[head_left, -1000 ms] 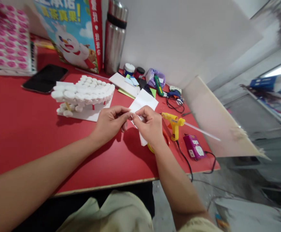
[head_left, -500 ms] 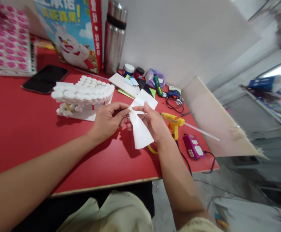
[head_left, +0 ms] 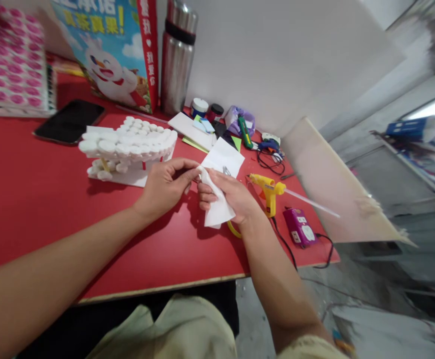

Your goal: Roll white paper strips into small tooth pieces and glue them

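Between my two hands is a thin white sheet, paper or tissue, gathered to a narrow tip at its top. The fingertips of my left hand pinch that tip. My right hand is closed around the gathered part, and the loose end hangs out below its fingers. Just left of my left hand stands a model covered with white rounded pads on a white base. A flat white sheet of paper lies on the table behind my hands.
A yellow glue gun with a clear stick and a purple power socket sit right of my right hand. Behind are a steel flask, a printed bag, small jars and a green cutter. A phone lies left.
My right fingers have closed around the white sheet, which was hanging flared and is now squeezed narrower. My left hand keeps its pinch in the same place.
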{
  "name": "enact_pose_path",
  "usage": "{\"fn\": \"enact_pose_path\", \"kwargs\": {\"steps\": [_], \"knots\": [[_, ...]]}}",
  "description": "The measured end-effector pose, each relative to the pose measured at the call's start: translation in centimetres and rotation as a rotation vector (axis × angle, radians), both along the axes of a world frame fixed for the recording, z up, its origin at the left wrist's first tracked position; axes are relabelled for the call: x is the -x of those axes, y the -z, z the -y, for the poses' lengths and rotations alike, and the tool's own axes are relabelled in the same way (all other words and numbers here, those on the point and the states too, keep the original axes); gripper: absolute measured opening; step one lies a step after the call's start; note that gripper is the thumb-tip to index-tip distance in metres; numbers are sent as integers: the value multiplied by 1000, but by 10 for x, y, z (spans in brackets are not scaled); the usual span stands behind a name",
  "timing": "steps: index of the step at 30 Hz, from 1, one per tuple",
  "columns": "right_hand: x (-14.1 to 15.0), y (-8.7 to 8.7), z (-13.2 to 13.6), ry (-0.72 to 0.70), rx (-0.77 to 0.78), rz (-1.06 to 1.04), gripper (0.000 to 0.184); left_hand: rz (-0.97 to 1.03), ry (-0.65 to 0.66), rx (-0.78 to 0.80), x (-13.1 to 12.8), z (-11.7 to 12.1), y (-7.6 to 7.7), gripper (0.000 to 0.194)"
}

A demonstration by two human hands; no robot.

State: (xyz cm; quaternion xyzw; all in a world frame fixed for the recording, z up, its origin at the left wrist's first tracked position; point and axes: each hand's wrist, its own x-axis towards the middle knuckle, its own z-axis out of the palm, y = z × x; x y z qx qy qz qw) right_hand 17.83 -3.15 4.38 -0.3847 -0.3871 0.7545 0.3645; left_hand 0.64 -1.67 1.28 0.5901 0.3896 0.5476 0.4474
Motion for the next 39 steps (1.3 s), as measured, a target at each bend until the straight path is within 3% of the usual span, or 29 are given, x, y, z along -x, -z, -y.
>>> {"fn": "enact_pose_path", "kwargs": {"steps": [6, 9, 11, 16, 22, 26, 29, 36, 39], "knots": [[3, 18, -1, 236, -455, 455, 32, 55, -14, 96, -1, 1, -2, 20], [8, 19, 3, 405, -654, 778, 26, 48, -45, 92, -3, 3, -1, 21], [12, 16, 6, 485, -753, 883, 24, -1, -83, 47, -4, 4, 1, 20], [21, 12, 14, 525, -882, 913, 21, -191, -193, -266, -5, 6, 7, 19], [18, 12, 14, 518, -928, 880, 26, -334, -206, -579, -3, 5, 11, 21], [14, 10, 13, 521, -935, 885, 26, -344, -209, -667, -3, 6, 12, 21], [10, 9, 12, 471, -923, 886, 23, -281, -155, -603, -2, 6, 10, 18], [-6, 8, 5, 257, -935, 794, 20, 74, 142, -79, 3, -2, 2, 13], [-8, 9, 4, 244, -909, 777, 21, 98, 225, -13, 4, -4, 4, 18]]}}
